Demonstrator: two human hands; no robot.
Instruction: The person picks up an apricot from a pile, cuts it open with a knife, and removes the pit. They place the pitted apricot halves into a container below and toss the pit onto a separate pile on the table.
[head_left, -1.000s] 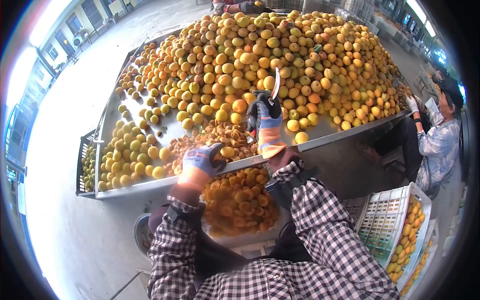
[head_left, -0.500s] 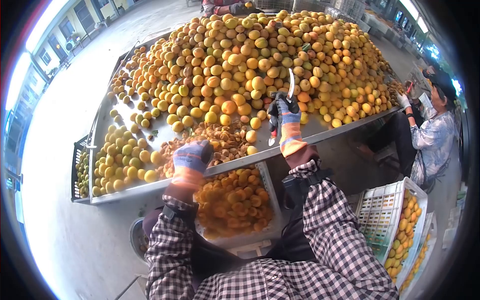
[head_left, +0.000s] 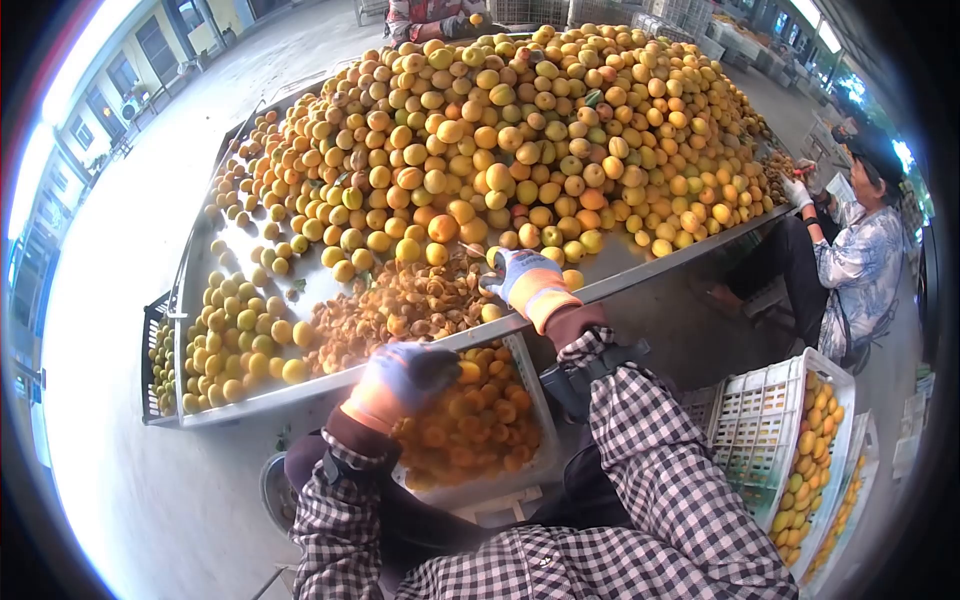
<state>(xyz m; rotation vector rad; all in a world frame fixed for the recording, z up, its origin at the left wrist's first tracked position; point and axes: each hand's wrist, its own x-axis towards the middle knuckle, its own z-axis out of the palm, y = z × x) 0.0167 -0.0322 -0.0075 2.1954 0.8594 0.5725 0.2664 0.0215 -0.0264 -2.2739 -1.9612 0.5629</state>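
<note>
My right hand (head_left: 528, 285), in a grey-blue and orange glove, is closed at the front of the apricot heap (head_left: 480, 130). A thin pale blade of a knife (head_left: 471, 248) juts left from its fingers, close to the whole fruit. Below it on the table spreads a pile of brown pits and scraps (head_left: 400, 303). My left hand (head_left: 408, 378), gloved alike and smeared by motion, hangs over the near edge of the crate of split apricots (head_left: 470, 435). A bright yellow apricot piece (head_left: 468, 373) shows right at its dark fingertips; I cannot tell whether they hold it.
Greenish apricots (head_left: 235, 335) lie at the metal table's left corner, beside a black crate (head_left: 160, 360). White crates of apricots (head_left: 765, 420) stand at right. One co-worker (head_left: 860, 250) sits at right, another (head_left: 435, 18) across the table. A bucket (head_left: 277, 490) stands by my left leg.
My right hand has moved left and nearer to me, its knife now pointing left instead of up. My left hand has moved from the pit pile down and right over the crate.
</note>
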